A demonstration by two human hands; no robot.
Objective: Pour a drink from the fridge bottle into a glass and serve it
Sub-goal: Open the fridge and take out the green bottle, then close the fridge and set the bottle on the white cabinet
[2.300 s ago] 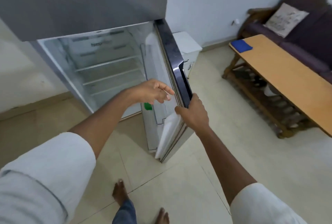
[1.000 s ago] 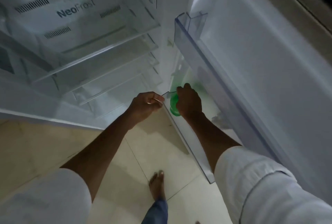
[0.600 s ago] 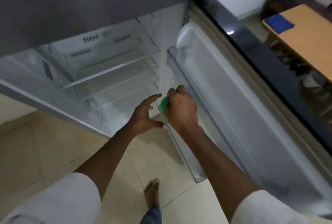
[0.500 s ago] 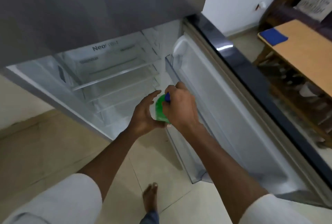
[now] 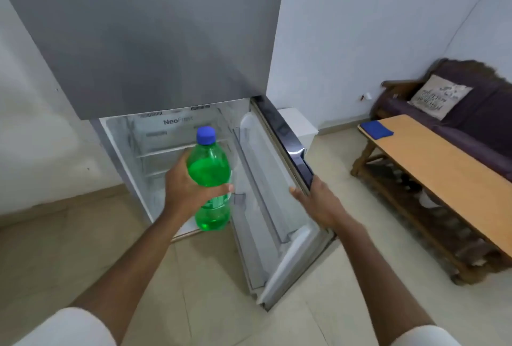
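Two white sleeves at the bottom edge, bare forearms reaching forward over pale floor tiles. Left hand (image 5: pixel 188 193) wrapped firmly around the middle of a green bottle (image 5: pixel 211 179), fingers curled across the label, thumb behind. Bottle upright, held out in the air in front of the open fridge compartment (image 5: pixel 166 151), clear of the shelves and the door racks; blue cap (image 5: pixel 205 135) on top, screwed shut, green liquid filling most of the body. Right hand (image 5: pixel 318 201) clamped on the outer edge of the lower fridge door (image 5: pixel 277 193), fingertips hooked over the inner lip, palm against the dark glossy front. Door swung wide open to the right, its inner racks looking bare. Behind the bottle, clear shelves inside the lit compartment, "NeoFrost" printed on the back panel. Above, closed grey upper door (image 5: pixel 166 27) filling the top of the view. Further right, a long wooden table (image 5: pixel 443 173) with a blue cloth (image 5: pixel 376 129) at its far end. Beyond that, a dark sofa (image 5: pixel 484 124) against the white wall, a patterned cushion (image 5: pixel 440 96) propped on it. Small white unit (image 5: pixel 299 126) just past the fridge door.
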